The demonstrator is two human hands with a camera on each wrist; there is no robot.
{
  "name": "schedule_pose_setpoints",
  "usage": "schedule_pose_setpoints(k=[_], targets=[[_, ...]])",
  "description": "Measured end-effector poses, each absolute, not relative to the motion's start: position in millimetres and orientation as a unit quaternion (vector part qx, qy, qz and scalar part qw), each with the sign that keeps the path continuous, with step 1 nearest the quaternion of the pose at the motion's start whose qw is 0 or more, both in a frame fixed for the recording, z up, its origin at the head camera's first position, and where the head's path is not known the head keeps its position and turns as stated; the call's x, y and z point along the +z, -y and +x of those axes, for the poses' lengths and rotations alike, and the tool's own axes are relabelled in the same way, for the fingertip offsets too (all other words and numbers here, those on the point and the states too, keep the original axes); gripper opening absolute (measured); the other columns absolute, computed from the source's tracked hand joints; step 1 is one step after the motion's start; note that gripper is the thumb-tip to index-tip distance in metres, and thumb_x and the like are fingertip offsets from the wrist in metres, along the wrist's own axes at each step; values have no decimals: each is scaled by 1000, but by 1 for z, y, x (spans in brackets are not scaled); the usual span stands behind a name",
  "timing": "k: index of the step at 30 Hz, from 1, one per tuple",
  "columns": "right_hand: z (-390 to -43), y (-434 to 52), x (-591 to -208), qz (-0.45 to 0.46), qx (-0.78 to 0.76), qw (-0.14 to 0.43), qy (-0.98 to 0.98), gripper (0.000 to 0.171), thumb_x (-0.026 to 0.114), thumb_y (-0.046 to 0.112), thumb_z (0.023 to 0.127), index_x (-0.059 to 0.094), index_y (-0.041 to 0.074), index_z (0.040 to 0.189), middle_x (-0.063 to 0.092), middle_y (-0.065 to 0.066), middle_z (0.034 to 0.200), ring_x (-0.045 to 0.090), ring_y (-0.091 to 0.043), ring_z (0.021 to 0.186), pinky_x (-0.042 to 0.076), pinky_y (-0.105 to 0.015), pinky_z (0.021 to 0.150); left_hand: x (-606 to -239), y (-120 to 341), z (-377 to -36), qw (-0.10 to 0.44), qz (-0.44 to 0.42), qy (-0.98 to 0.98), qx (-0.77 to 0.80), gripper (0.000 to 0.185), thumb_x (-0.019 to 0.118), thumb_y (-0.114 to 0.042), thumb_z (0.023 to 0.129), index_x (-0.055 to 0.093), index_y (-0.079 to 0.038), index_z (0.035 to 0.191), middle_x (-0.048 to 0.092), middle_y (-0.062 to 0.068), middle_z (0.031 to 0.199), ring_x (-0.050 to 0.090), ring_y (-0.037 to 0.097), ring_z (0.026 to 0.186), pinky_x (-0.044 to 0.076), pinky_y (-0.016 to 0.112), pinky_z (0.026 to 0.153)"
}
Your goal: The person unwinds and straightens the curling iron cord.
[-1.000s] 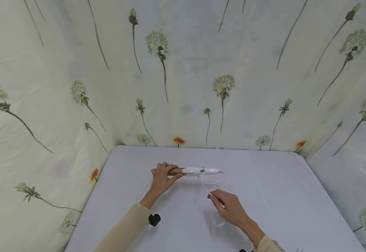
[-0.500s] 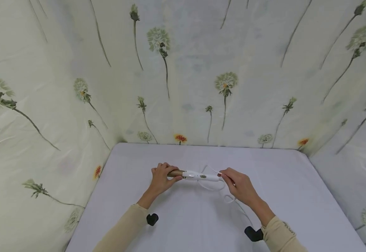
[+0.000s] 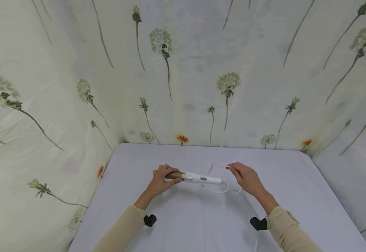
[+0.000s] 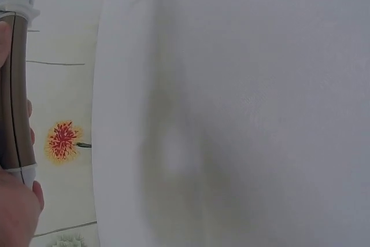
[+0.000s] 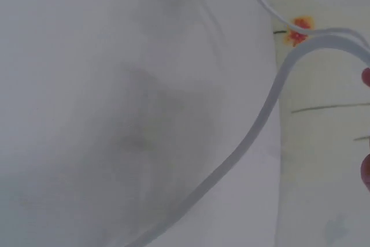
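Our right hand (image 3: pixel 247 178) swings the cord (image 3: pixel 218 165) from six o'clock of the iron (image 3: pixel 198 178) up to one o'clock.

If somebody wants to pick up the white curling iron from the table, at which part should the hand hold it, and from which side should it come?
Probably the white handle of the curling iron: it lies flat, free between the hands. Come from above, fingers across it. The left hand grips the brown barrel; the right hand pinches the cord.
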State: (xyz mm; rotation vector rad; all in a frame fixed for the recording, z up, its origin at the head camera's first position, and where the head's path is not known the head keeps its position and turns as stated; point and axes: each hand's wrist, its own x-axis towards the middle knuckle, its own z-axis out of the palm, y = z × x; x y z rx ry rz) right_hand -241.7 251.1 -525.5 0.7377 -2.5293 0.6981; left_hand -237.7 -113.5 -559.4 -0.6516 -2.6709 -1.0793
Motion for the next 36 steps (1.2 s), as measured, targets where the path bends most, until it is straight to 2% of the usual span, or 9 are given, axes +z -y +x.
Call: schedule_pose_setpoints(k=[2,8,15,18,24,30,36], targets=[[-241,-252,-530,239,253,172,921,17,62,11,91,69,11,107,69,1,88,47,-1,62,42,-24,57,-559,115,-237,89,-228,894,-376,36,71,-47,80,67,-30,111,60,-7,98,43,10,87,22,34,75],[-241,-249,-546,179,262,67,946,18,56,18,96,62,13,112,65,0,78,49,-6,61,39,-26,55,-557,116,-239,76,-248,874,-411,34,68,-46,82,65,-32,113,59,-10,100,41,9,87,24,33,74],[-230,-240,-576,136,280,-32,950,9,55,20,96,58,13,102,68,2,82,53,-6,64,42,-24,57,-552,109,-246,85,-242,857,-447,36,68,-43,83,65,-29,115,61,-8,103,43,11,88,29,34,76],[-220,-233,-589,128,279,-39,951,6,58,21,94,60,16,96,64,6,81,52,-6,68,43,-24,62,-550,105,-250,107,-237,854,-449,37,70,-41,82,65,-27,115,62,-5,102,44,13,90,28,36,78],[-199,-218,-604,178,264,0,948,5,68,20,87,63,19,86,51,10,75,44,-4,68,39,-21,62,-548,94,-261,157,-197,865,-434,37,74,-41,78,67,-27,112,61,-2,101,43,17,91,22,42,80],[-181,-202,-607,198,294,-29,934,6,68,24,87,63,21,84,51,14,68,41,0,60,36,-19,57,-565,83,-273,203,-144,885,-393,38,75,-42,75,69,-24,108,61,2,103,45,24,92,23,50,84],[-165,-189,-612,183,286,-52,939,11,69,31,86,61,23,88,48,16,63,40,2,56,34,-18,53,-591,74,-283,200,-123,908,-347,39,75,-44,73,70,-21,105,61,6,102,47,29,93,26,53,84]])
